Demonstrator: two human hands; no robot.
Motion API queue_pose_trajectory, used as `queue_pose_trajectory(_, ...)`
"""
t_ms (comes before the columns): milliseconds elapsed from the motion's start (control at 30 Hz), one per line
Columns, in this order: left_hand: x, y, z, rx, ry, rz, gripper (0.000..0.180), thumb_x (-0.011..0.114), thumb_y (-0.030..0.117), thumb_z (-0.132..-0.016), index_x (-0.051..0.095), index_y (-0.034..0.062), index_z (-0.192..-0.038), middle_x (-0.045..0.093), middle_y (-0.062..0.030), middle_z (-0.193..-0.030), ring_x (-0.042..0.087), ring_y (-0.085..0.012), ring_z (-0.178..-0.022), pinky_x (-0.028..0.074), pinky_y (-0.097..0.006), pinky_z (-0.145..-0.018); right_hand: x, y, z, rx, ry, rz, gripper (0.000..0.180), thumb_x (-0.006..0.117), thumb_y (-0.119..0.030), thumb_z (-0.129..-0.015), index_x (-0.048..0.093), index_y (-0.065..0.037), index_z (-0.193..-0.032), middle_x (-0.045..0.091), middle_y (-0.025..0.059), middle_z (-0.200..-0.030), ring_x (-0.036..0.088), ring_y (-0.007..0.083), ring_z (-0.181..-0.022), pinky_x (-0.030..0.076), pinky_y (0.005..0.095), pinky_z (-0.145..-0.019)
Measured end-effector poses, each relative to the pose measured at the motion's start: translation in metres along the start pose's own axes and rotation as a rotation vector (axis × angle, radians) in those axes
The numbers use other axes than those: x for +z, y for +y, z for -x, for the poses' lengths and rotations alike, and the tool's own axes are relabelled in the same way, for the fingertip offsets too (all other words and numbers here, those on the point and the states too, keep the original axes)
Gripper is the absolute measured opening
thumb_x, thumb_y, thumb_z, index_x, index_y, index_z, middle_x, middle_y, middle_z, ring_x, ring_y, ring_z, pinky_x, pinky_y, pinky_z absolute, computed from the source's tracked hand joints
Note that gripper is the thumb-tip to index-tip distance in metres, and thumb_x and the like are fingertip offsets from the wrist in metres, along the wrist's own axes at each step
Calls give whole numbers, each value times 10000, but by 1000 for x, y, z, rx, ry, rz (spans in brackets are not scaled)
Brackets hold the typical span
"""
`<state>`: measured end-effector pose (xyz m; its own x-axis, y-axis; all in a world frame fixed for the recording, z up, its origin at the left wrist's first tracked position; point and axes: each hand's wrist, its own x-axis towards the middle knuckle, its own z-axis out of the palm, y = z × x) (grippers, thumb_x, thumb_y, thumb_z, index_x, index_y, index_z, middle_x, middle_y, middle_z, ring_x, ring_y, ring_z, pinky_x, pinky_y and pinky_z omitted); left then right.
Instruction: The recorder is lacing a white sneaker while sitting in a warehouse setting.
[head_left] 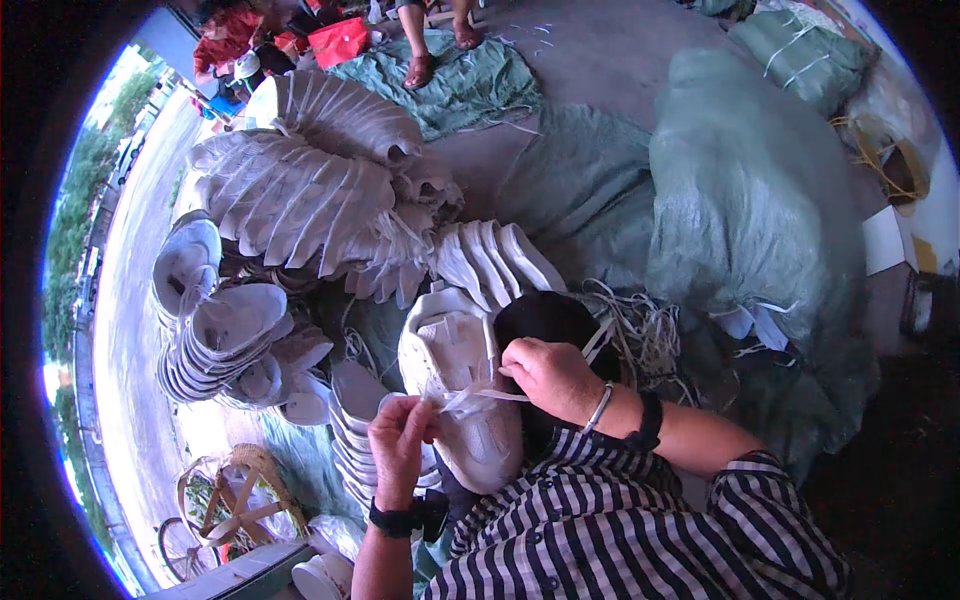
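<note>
A white shoe upper [484,448] without a sole lies over my lap, its opening turned away from me. White shoelace [505,396] crosses its front, with a loop near the middle. At the upper's left edge, my left hand [402,437] pinches the lace between thumb and fingers. On the other side my right hand [556,378] is closed on the lace, its fingertips just right of the upper. The lace's far ends are hard to make out.
Nested shoe uppers [290,200] are heaped ahead and left, with another stack [225,335] nearer. Loose laces [640,335] lie right of my knee. A large green sack [750,190] stands at right. A woven basket [245,495] sits at lower left; people [235,45] sit farther off.
</note>
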<state>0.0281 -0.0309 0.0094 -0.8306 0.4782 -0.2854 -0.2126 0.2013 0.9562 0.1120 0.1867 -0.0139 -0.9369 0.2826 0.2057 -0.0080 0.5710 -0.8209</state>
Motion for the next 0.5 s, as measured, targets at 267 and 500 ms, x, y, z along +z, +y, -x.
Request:
queue_pose_trajectory(267,10,4,-2,-6,69,-32,153,597,140,-857,637,-7,-844,602,16,-744,496,-41,-671,389,-184,-620,-3,1,-7,-100,-117,-52,66,566,-86,-803,566,-21,-814,614,151,-741,613,326,-696,486,386,-588)
queue_pose_trajectory(500,7,2,-10,31,18,-46,158,585,146,-842,597,11,-761,581,15,-701,488,-50,-646,394,-200,-606,-8,1,-9,-2,-193,-86,64,569,-39,-804,598,-11,-854,640,133,-737,649,257,-699,504,320,-605)
